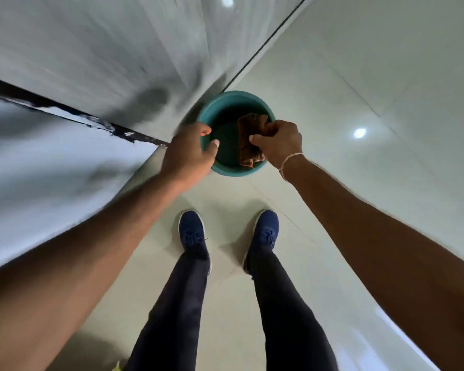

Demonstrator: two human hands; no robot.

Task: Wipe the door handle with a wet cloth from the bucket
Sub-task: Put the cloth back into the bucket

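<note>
I see one brown cloth, crumpled and folded, hanging inside one teal bucket on the tiled floor ahead of two blue shoes. My right hand curls its fingers tightly around the cloth. My left hand grips the bucket's left rim, thumb inside. A pale wall stands just left of the bucket.

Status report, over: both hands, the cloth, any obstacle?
Left hand grips bucket rim. Right hand holds cloth over bucket. Door handle not in view. Nothing in the way.
</note>
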